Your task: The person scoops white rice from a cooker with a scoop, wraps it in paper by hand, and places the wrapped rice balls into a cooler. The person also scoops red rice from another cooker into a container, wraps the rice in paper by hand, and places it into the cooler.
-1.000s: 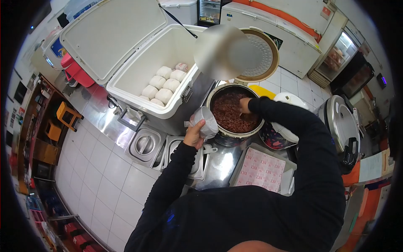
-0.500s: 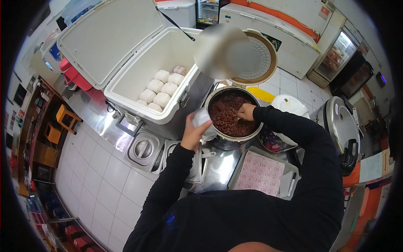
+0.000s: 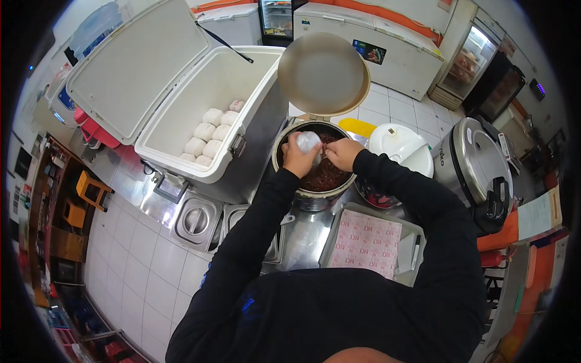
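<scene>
A deep pot [image 3: 284,179] holds reddish-brown grains [image 3: 325,179] that look like cooked rice. Over its left side, my left hand [image 3: 298,158] is closed around a small whitish, rounded bowl [image 3: 309,141], which is tilted. From the right comes my right hand [image 3: 343,153], fingers closed just beside the bowl's right edge, above the grains. What those fingers hold is hidden, though some brown bits show at the fingertips. The pot's raised lid [image 3: 363,97] stands behind it, partly covered by a blurred patch.
An open cooler box [image 3: 242,63] on the left contains several wrapped white bundles [image 3: 212,132]. Lidded steel pans [image 3: 196,222] stand below it. Nearer me is a tray [image 3: 331,257] with printed pink paper [image 3: 366,242] and a pen [image 3: 416,251]. Rightward are a white lid [image 3: 393,142] and large cooker [image 3: 478,157].
My left hand has brought the bowl from outside the pot's left rim to over the grains. My right hand has lifted out of the grains and moved next to the bowl. The view has shifted slightly.
</scene>
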{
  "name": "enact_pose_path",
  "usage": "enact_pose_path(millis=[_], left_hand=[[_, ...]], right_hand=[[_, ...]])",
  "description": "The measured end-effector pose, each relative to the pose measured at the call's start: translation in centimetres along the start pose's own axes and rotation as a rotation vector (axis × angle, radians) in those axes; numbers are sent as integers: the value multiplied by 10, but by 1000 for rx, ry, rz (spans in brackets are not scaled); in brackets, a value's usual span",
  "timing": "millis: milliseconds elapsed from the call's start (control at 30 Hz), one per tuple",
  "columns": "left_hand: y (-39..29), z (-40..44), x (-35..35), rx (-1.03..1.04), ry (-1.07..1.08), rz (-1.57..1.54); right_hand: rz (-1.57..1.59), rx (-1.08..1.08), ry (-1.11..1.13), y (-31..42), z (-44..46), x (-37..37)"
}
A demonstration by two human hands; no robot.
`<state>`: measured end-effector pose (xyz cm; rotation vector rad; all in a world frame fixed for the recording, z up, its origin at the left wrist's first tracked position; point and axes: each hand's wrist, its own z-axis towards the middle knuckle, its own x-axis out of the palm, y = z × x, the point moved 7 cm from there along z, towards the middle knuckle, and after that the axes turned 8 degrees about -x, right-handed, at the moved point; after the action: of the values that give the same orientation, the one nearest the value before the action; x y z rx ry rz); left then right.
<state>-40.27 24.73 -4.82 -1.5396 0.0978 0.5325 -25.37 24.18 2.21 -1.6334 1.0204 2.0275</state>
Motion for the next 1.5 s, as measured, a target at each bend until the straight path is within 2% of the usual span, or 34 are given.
enact_pose_path(millis=[67,167,200,233,333,400,567,733,867,933,1033,1133,1233,1367,1433,1500], left_hand=[[23,13,8,-78,-81,-132],[-14,-18,-7,-424,119,-818],[-22,-22,-8,-449,298,-897],[-15,-21,-11,-448,329,-953],[-11,-19,-13,-449,395,-1127],[-21,-25,-17,-472,372,-1157],[-30,-32,-28,-463,360,-1203],[-31,-36,-47,-426,375,-1164],[-30,-39,-58,-405,382,-1032],[-38,-43,-65,-307,381,-973],[-31,-39,-71,-266,342,-1014],[-15,-42,-72,-275,230,-933],[-15,-45,-62,-246,123,-807],[-3,-31,-29,-224,31,-641],[-9,-30,-18,-268,-7,-671],[-16,-32,-10,-307,86,-764]], right_hand=[[-77,-100,-67,13,-9,-5],[-194,-183,-89,19,-12,-19],[-234,-193,-85,13,-12,-24],[-266,-221,-127,6,-9,-29],[-383,-114,97,-29,10,-25],[-406,-40,267,-52,20,-2],[-190,29,446,-37,41,58],[84,-72,444,-45,53,88],[255,-14,419,-52,44,83],[287,-4,409,-55,39,83],[475,197,490,-68,27,83],[524,233,379,-70,21,64],[460,74,210,-54,24,31],[69,-145,-67,1,13,-13],[-60,-118,-35,36,0,-23],[-139,-128,-53,44,-10,-27]])
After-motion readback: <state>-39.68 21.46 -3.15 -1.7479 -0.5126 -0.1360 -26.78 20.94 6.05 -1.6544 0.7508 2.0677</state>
